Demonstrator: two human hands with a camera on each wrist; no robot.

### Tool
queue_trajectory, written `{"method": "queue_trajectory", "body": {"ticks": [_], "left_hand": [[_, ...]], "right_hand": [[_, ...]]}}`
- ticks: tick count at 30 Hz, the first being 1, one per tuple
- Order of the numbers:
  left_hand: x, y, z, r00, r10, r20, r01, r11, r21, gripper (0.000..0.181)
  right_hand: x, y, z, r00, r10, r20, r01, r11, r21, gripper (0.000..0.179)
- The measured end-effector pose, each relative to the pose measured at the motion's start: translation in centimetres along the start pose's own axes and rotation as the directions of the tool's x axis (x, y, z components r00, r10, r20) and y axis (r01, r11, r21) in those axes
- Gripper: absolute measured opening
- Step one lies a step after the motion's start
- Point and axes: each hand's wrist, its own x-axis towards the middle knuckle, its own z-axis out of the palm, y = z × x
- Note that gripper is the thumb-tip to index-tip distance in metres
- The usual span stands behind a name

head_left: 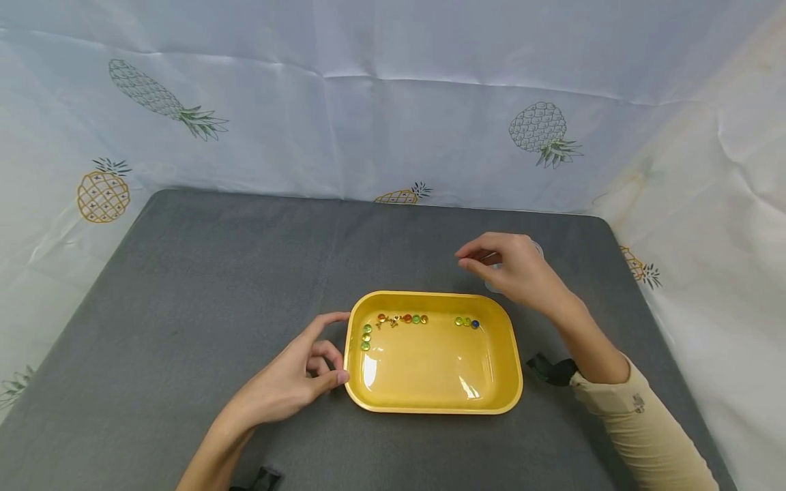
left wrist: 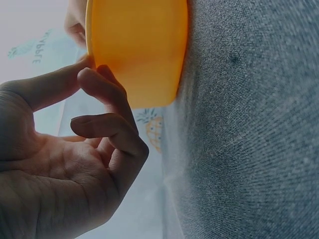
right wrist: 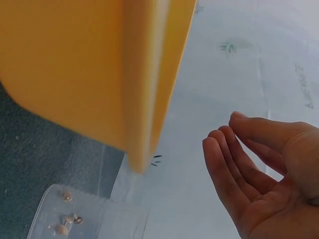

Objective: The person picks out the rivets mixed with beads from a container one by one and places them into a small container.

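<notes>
A shallow yellow tray (head_left: 430, 406) holds small glossy beads and tiny gold charms (head_left: 394, 321). Green beads (head_left: 366, 337) line the left side, a mixed row lies along the top, and a yellow-green pair with a blue bead (head_left: 475, 324) sits at upper right. My left hand (head_left: 301, 375) holds the tray's left rim with thumb and index finger; its other fingers are curled. Beyond the tray's upper right, my right hand (head_left: 518, 269) hovers over a clear plastic box (right wrist: 104, 219) with small pinkish-gold pieces inside. I see nothing between its bent fingers; the hand hides most of the box in the head view.
The grey table (head_left: 215, 286) carries the tray and box. A white pineapple-print cloth (head_left: 344, 123) rises along its back and sides. Dark straps hang at both wrists, the right one (head_left: 552, 370) close to the tray's right edge.
</notes>
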Motion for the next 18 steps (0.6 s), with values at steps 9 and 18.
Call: {"method": "queue_trajectory", "body": {"ticks": [9, 18], "left_hand": [[0.0, 0.2, -0.1, 1.000, -0.010, 0.003, 0.010, 1.000, -0.008, 0.081], [0.1, 0.2, -0.1, 1.000, -0.016, 0.006, 0.017, 1.000, -0.013, 0.081]], "right_hand": [[0.6, -0.6, 0.5, 0.998, -0.043, 0.042, 0.041, 0.998, 0.045, 0.018], [0.8, -1.3, 0.6, 0.995, -0.074, 0.071, 0.068, 0.994, 0.083, 0.017]]}}
